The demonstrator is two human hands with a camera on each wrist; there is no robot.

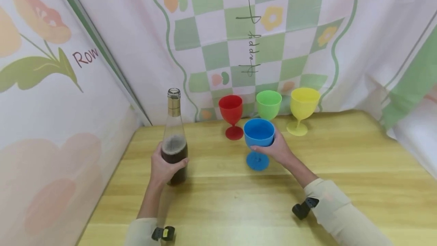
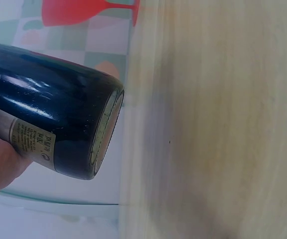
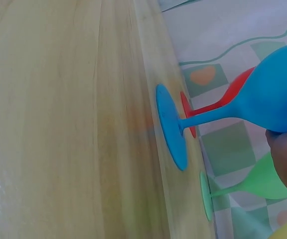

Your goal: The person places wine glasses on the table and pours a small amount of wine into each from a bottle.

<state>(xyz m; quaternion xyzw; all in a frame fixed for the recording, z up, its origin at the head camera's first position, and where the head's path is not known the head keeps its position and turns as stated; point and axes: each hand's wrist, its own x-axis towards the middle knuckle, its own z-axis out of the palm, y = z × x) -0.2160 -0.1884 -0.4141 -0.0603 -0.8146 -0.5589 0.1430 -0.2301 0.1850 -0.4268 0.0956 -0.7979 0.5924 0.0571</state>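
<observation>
My left hand (image 1: 165, 167) grips the lower part of a glass bottle (image 1: 175, 151) holding dark liquid, its mouth uncapped. In the left wrist view the bottle (image 2: 54, 109) is tilted, its base off the table, with fingers (image 2: 1, 162) on its label. My right hand (image 1: 280, 148) holds a blue goblet (image 1: 258, 134) by its bowl. The right wrist view shows the blue goblet (image 3: 278, 92) with its foot slightly tilted; whether it touches the table is unclear. Behind it are a red goblet (image 1: 231, 111) and a green goblet (image 1: 269, 104).
A yellow goblet (image 1: 303, 103) stands at the back right of the wooden table (image 1: 218, 208). A patterned curtain (image 1: 211, 29) hangs along the table's back edge, and a floral cloth (image 1: 51, 124) borders the left side.
</observation>
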